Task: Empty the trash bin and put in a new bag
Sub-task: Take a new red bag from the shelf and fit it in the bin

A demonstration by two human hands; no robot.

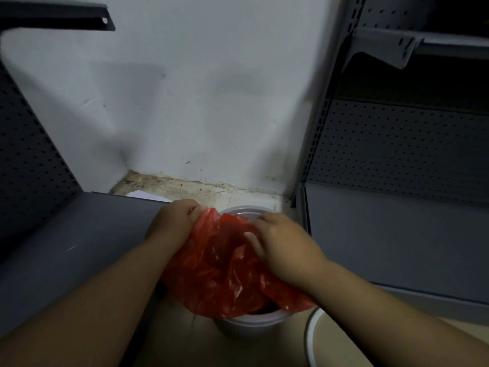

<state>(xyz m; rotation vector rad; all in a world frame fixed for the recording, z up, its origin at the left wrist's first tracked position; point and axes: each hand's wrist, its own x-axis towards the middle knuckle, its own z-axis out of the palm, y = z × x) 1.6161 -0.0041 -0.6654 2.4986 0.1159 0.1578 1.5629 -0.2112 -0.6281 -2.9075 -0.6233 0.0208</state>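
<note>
Gripping the red bag (225,263), both hands (left hand (172,221) pinching its edge, right hand (280,242) pressing plastic) spread it over the bin (251,321) beneath them, likely to line it

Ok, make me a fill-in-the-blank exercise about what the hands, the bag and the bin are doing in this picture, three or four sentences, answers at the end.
1. The plastic bag held over the bin is ____ in colour.
2. The left hand grips the bag's edge, and the right hand presses on it from the ____ side.
3. The grey bin stands on the ____, between two shelf units.
4. Behind the bin rises a ____ wall.

Answers: red; right; floor; white
</note>
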